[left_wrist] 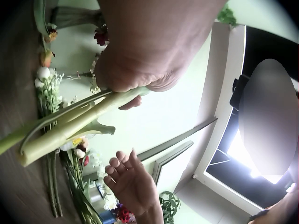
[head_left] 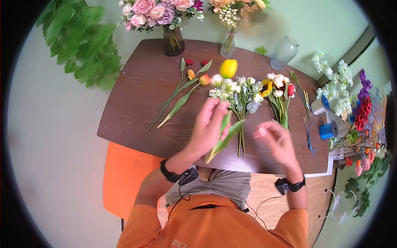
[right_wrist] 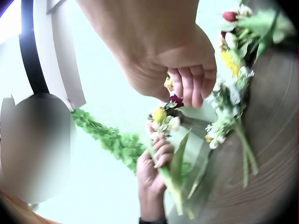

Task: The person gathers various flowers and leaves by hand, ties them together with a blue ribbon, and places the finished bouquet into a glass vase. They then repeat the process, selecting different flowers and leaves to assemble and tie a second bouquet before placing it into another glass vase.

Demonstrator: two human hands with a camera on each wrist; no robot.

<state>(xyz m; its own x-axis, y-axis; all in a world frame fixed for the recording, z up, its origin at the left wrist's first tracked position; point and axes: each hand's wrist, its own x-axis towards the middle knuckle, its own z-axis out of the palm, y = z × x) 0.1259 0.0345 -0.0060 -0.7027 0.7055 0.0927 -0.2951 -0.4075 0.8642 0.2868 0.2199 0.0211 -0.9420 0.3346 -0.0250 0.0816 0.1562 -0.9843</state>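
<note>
Upright over the table's front half, a yellow tulip [head_left: 228,68] is pinched by the left hand [head_left: 208,122], its head above the fingers. Green leaves [head_left: 230,134] and the pale cut stem end [left_wrist: 35,151] stick out below that hand. To its right hovers the right hand [head_left: 276,140], fingers loosely bent and nothing in them. Behind and between the hands lies a bunch of small white flowers [head_left: 243,93] with greenery. Further right is another bunch with white blooms [head_left: 278,79], a yellow flower and a red tulip [head_left: 291,89].
Loose stems with an orange tulip [head_left: 204,79] and small red flowers lie on the dark table [head_left: 124,111] at left. Vases [head_left: 173,41] and an empty glass one [head_left: 284,53] line the back. Ribbon spools [head_left: 328,130] and more flowers [head_left: 364,111] are at right.
</note>
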